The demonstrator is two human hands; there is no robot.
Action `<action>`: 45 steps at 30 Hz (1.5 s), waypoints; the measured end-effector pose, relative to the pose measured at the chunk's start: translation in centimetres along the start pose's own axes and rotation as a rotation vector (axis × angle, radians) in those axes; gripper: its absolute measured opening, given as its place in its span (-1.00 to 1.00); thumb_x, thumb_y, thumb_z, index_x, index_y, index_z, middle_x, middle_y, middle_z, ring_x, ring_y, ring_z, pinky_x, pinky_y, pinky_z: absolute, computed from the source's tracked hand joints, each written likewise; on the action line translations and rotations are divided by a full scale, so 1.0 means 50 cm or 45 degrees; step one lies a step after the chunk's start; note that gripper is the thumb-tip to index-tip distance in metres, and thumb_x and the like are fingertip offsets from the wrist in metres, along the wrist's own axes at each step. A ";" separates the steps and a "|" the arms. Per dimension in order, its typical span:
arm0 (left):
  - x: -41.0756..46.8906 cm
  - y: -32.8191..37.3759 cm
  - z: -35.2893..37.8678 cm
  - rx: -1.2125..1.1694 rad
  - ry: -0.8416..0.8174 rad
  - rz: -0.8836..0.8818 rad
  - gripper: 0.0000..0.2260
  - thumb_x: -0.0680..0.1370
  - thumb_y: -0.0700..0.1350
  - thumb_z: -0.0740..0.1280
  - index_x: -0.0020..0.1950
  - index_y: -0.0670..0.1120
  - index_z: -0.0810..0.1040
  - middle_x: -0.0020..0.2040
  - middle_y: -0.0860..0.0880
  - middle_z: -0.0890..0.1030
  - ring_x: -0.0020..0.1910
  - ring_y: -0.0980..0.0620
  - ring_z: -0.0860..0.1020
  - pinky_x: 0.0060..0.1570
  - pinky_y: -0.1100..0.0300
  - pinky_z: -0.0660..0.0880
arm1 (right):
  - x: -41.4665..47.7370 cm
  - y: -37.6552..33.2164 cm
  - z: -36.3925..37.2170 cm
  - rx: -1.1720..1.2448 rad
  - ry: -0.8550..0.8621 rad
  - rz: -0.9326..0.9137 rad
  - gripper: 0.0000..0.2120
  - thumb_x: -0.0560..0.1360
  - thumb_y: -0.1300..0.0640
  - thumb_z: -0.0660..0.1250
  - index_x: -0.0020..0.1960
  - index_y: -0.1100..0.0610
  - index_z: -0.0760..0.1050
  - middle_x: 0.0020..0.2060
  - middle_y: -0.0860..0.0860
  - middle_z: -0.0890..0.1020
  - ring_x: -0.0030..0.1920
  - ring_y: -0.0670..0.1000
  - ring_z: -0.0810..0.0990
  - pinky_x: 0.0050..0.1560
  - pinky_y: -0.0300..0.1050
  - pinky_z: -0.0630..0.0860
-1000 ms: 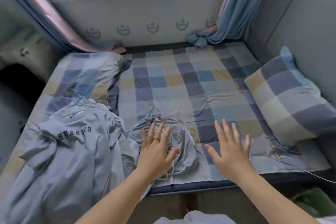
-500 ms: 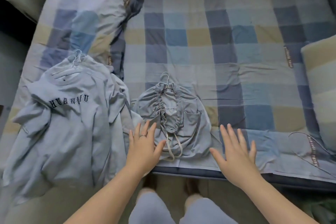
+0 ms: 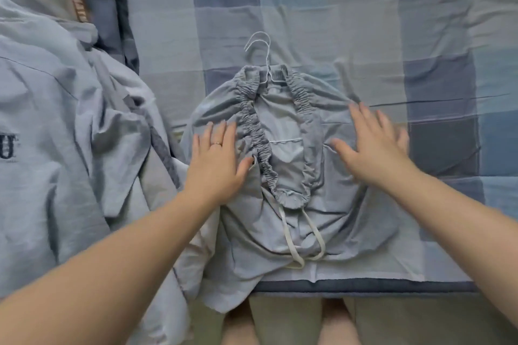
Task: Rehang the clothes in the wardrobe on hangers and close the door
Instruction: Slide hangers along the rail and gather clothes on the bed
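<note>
- The left grip (image 3: 215,159) lies flat, fingers straight and close together, palm down on the left half of the grey shorts (image 3: 283,159). It holds nothing. A thin ring (image 3: 217,144) sits on one finger.
- The right grip (image 3: 372,148) is likewise spread flat with straight fingers over the right half of the shorts and has hold of nothing. It is motion-blurred, so it may be pressing the cloth or just above it.
- The shorts lie flat between the two grips, with the gathered elastic waistband open toward the camera. A pale drawstring (image 3: 291,235) trails from the waistband toward the near edge of the bed.
- A white wire hanger (image 3: 260,47) is threaded into the shorts. Its hook pokes out beyond their far end, and a thin bar of it shows inside the open waist.
- Under the shorts is a checked bedsheet (image 3: 308,8) in blue, grey and tan squares, creased to the right of them.
- Left of the shorts, touching their edge, lies a pale grey sweatshirt (image 3: 42,120) with a dark letter "U" on it.
- Nearer the camera than the shorts runs the dark blue mattress edge (image 3: 364,287), then a plain floor (image 3: 420,322).
</note>
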State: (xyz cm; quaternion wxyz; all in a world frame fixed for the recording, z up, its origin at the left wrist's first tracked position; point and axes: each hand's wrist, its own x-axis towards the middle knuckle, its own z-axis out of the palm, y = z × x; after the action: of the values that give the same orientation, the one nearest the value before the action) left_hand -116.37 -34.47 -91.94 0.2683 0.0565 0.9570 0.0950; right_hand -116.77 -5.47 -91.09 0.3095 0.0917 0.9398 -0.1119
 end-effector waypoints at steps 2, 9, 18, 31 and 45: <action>0.064 -0.023 0.012 -0.015 0.052 -0.013 -0.33 0.61 0.17 0.16 0.62 -0.11 0.07 0.61 -0.12 0.13 0.59 -0.17 0.02 0.54 -0.15 -0.04 | 0.076 -0.014 0.021 -0.016 0.002 -0.013 -0.27 0.56 -0.32 0.07 0.59 -0.11 -0.14 0.60 -0.10 -0.05 0.58 0.09 -0.07 0.48 0.37 -0.05; 0.206 -0.049 0.026 -0.079 0.204 -0.072 -0.52 0.67 0.02 0.14 0.55 -0.14 0.23 0.48 -0.19 0.34 0.42 -0.26 0.29 0.39 -0.08 0.21 | 0.207 -0.044 0.049 -0.109 0.147 -0.170 -0.45 0.56 -0.21 0.15 0.48 -0.04 0.20 0.44 0.05 0.38 0.40 0.18 0.35 0.34 0.21 0.21; 0.211 -0.033 -0.008 -0.194 0.123 -0.190 -0.74 0.69 -0.04 0.11 0.23 -0.18 0.41 0.21 -0.27 0.47 0.21 -0.30 0.41 0.18 -0.13 0.37 | 0.205 -0.038 -0.003 0.236 0.255 -0.182 -0.77 0.64 0.08 0.17 -0.19 0.07 0.39 -0.05 0.23 0.58 0.01 0.28 0.53 -0.14 0.02 0.34; -0.026 0.055 -0.329 -0.297 0.013 0.179 -0.86 0.64 -0.18 0.20 -0.12 -0.09 0.34 -0.04 -0.28 0.56 0.00 -0.27 0.49 -0.19 0.06 0.15 | -0.163 -0.008 -0.252 0.476 0.437 -0.200 -0.86 0.60 0.16 0.29 0.00 0.17 0.61 -0.14 0.14 0.58 -0.04 0.21 0.54 -0.06 0.00 0.38; -0.370 0.149 -0.631 -0.428 0.190 0.696 -0.90 0.61 -0.19 0.25 -0.06 -0.19 0.49 -0.15 -0.11 0.53 -0.08 -0.18 0.49 -0.15 0.00 0.33 | -0.754 -0.090 -0.455 0.563 0.873 0.113 -0.84 0.62 0.15 0.25 0.05 0.15 0.60 -0.12 0.06 0.56 -0.06 0.14 0.54 -0.05 0.09 0.49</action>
State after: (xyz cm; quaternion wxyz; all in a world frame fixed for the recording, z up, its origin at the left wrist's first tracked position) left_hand -116.76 -34.93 -54.60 0.1677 0.2593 0.8943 0.3240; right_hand -100.82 -7.61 -49.87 -0.0442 0.2284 0.9370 -0.2608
